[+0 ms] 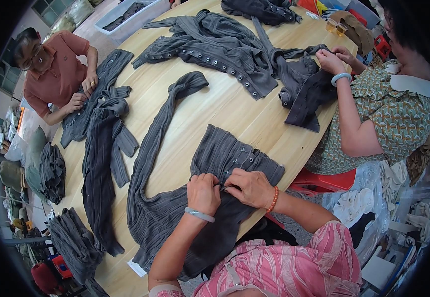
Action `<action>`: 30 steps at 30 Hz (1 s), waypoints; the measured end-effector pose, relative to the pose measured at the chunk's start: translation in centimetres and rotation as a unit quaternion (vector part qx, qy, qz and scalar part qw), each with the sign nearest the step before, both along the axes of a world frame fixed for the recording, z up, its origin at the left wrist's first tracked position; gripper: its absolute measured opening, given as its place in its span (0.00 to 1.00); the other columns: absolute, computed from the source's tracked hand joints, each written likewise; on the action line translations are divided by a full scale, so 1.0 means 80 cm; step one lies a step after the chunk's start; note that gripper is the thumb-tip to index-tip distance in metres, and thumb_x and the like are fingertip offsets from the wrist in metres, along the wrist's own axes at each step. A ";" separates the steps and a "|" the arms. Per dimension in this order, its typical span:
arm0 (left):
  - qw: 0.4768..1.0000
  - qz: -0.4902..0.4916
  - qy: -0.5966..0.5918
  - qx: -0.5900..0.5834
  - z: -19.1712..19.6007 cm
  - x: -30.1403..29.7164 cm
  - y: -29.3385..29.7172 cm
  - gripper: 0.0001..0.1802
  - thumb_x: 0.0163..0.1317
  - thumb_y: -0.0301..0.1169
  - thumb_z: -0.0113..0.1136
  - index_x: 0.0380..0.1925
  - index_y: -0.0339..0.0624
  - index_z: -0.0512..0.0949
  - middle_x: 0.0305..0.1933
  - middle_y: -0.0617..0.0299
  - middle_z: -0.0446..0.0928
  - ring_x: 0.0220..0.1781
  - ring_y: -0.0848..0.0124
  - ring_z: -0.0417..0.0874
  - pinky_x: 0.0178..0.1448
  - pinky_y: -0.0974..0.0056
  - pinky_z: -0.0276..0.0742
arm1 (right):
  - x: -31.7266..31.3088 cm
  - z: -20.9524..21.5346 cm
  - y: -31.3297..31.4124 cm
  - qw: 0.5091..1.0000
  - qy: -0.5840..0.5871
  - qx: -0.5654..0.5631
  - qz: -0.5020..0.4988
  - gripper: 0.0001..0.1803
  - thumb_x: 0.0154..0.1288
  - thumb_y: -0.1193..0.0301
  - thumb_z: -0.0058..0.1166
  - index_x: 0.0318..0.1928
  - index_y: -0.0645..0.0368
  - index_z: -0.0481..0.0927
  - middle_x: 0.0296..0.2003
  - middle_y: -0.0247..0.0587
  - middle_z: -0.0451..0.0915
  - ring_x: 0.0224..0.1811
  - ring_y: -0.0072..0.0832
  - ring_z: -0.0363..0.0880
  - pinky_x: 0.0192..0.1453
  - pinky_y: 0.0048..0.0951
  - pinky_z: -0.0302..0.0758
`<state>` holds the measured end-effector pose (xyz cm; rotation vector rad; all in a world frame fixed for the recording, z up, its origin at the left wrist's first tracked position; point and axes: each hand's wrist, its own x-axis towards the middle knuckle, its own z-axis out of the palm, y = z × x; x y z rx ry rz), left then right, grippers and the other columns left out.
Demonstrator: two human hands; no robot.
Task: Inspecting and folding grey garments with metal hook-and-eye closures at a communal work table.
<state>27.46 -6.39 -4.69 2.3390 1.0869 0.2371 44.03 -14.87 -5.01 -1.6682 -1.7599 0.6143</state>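
Observation:
A dark grey ribbed cardigan (170, 218) lies in front of me at the table's near edge. One long sleeve stretches up the table to the left. Small metal fastenings run in a line along its front strip, above my fingers. My left hand (204, 195), with a pale bangle at the wrist, is closed on the cloth of this strip. Just right of it, my right hand (248, 188), with an orange bead bracelet at its wrist, pinches the same strip. The fingertips of both hands nearly meet, and what lies right between them is too small to make out.
More dark garments lie across the round wooden table (230, 111), including a large pile (215, 44) at the far side. A co-worker at left handles a dark garment (93, 106); another at right holds dark cloth (306, 74). Cups (336, 27) stand far right, near a red stool (324, 180).

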 end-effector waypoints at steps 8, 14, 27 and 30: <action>0.997 -0.022 -0.041 -0.056 0.009 -0.002 0.010 0.05 0.51 0.23 0.64 0.30 0.37 0.80 0.31 0.52 0.78 0.40 0.52 0.77 0.48 0.53 0.73 | 0.002 -0.001 0.018 0.992 0.025 -0.112 -0.044 0.11 0.60 0.60 0.63 0.33 0.54 0.83 0.35 0.40 0.82 0.39 0.42 0.83 0.42 0.41 0.79; 0.999 0.013 -0.005 0.028 0.003 -0.015 0.005 0.06 0.52 0.23 0.63 0.32 0.40 0.79 0.34 0.54 0.78 0.42 0.53 0.76 0.46 0.53 0.70 | 0.029 0.006 0.000 0.997 -0.005 -0.065 -0.049 0.10 0.62 0.62 0.61 0.35 0.54 0.82 0.34 0.39 0.79 0.37 0.42 0.82 0.40 0.41 0.78; 0.999 0.018 -0.018 0.025 0.005 0.046 0.010 0.12 0.51 0.27 0.70 0.36 0.38 0.81 0.37 0.52 0.82 0.44 0.53 0.79 0.50 0.52 0.74 | 0.037 0.011 0.000 0.998 -0.033 -0.046 0.003 0.09 0.61 0.63 0.62 0.36 0.53 0.82 0.35 0.40 0.76 0.36 0.42 0.81 0.39 0.42 0.78; 1.000 0.007 -0.004 0.013 0.008 0.049 0.012 0.10 0.52 0.26 0.69 0.35 0.36 0.81 0.36 0.50 0.82 0.42 0.53 0.81 0.47 0.54 0.76 | 0.039 0.009 0.002 0.999 -0.011 -0.043 -0.002 0.08 0.61 0.64 0.62 0.36 0.54 0.82 0.34 0.40 0.77 0.36 0.43 0.82 0.39 0.41 0.78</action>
